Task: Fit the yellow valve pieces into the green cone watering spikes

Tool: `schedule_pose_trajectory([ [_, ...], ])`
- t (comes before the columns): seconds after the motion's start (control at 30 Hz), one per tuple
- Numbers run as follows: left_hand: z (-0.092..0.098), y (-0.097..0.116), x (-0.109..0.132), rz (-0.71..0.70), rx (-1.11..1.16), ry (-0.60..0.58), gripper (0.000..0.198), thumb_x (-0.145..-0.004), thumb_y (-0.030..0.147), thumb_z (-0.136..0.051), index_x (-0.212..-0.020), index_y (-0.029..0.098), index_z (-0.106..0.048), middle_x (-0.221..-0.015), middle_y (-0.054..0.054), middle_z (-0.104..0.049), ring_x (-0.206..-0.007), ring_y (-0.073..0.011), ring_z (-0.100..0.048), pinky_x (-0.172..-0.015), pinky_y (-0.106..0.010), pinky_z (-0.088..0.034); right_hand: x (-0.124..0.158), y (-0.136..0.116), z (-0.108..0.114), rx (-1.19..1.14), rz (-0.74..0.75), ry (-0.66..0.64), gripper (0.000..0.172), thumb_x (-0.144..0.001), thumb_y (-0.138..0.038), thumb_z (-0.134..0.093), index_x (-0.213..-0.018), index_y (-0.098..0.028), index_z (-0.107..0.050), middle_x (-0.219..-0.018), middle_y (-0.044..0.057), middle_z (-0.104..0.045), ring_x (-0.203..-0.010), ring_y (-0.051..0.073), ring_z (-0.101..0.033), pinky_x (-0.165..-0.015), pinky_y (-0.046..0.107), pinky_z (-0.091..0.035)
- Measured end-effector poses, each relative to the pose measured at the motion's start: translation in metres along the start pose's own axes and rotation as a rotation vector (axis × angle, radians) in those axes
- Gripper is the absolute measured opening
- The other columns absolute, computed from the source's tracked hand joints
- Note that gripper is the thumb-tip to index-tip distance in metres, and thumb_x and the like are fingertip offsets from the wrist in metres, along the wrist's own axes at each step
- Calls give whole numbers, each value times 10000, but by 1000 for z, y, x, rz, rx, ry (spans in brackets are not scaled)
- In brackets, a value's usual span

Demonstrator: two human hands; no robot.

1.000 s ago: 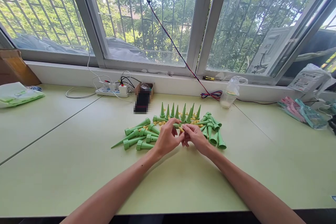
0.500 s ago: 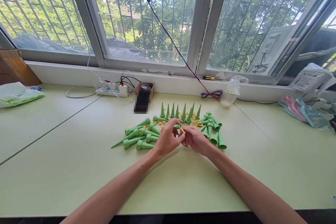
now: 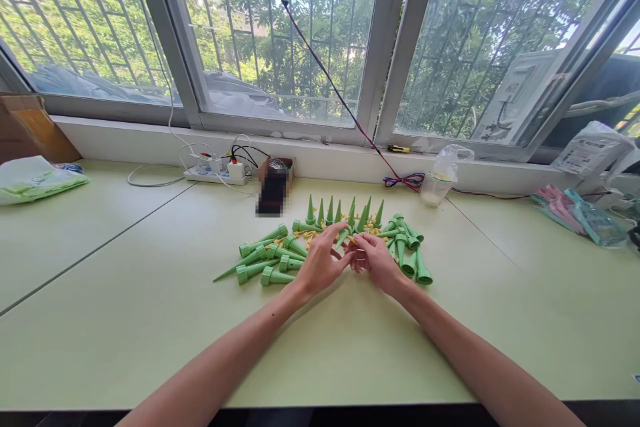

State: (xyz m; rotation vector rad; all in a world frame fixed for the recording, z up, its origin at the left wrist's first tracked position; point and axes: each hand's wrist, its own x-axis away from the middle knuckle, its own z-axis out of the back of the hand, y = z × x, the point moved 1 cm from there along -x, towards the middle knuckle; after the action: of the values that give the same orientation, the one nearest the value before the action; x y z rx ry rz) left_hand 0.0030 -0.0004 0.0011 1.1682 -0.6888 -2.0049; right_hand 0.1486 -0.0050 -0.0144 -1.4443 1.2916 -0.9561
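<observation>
My left hand point(image 3: 324, 261) is curled around a green plant watering spike point(image 3: 343, 236), whose tapered end slants down and toward the left. In my right hand point(image 3: 376, 263), the thumb and forefinger pinch a small yellow plastic piece point(image 3: 352, 239) close against the spike. Whether the two parts touch is hard to make out. Green spikes with ribbed caps point(image 3: 278, 277) lie to the left of my hands. More loose green spikes point(image 3: 424, 271) are piled to the right. Behind the hands stands a row of upright green spikes point(image 3: 331, 211), with small yellow pieces point(image 3: 313, 236) scattered around them.
Along the sill are a power strip point(image 3: 215, 177), a small open box point(image 3: 286, 170), coiled wire point(image 3: 407, 181) and a bagged plastic cup point(image 3: 436, 188). Plastic packets point(image 3: 580, 213) lie at the right, a green-white bag point(image 3: 40, 180) at the left. The table point(image 3: 320, 353) ends near me.
The spike in my left hand has turned, so its tapered end now shows. The yellow piece in my right fingers has shifted slightly up and to the right.
</observation>
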Motion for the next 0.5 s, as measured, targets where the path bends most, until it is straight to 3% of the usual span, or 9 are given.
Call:
schedule_pose_trajectory([
  [0.13,1,0,0,49,-18,3,624,-756,276,-679,-1327,271,-427,-1296,-90,-532,-932,-201,-620,-617,-269,-575,2,-4,3,226,213,136,374,-844,-548,-564,-731,-194,-519,-661,7,-597,-434,113,-516,-393,239,-401],
  [0.27,1,3,0,44,-20,-9,683,-732,354,-714,-1334,262,-404,-1309,-102,-515,-935,-203,-616,-709,-315,-568,8,-10,3,490,366,217,337,-903,-513,-491,-752,-214,-522,-679,8,-588,-439,122,-496,-431,263,-403],
  [0.37,2,3,-2,73,5,10,603,-780,405,-666,-1306,231,-427,-1215,-107,-567,-933,-199,-615,-714,-306,-556,11,-13,2,624,414,213,308,-928,-468,-464,-761,-217,-530,-603,-1,-557,-466,139,-503,-487,270,-408],
  [0.5,3,-1,-6,160,75,70,394,-887,438,-511,-1178,171,-515,-957,-83,-645,-759,-163,-632,-577,-249,-515,12,-14,2,674,427,182,306,-945,-444,-436,-756,-221,-528,-544,-6,-534,-472,151,-502,-519,276,-407],
])
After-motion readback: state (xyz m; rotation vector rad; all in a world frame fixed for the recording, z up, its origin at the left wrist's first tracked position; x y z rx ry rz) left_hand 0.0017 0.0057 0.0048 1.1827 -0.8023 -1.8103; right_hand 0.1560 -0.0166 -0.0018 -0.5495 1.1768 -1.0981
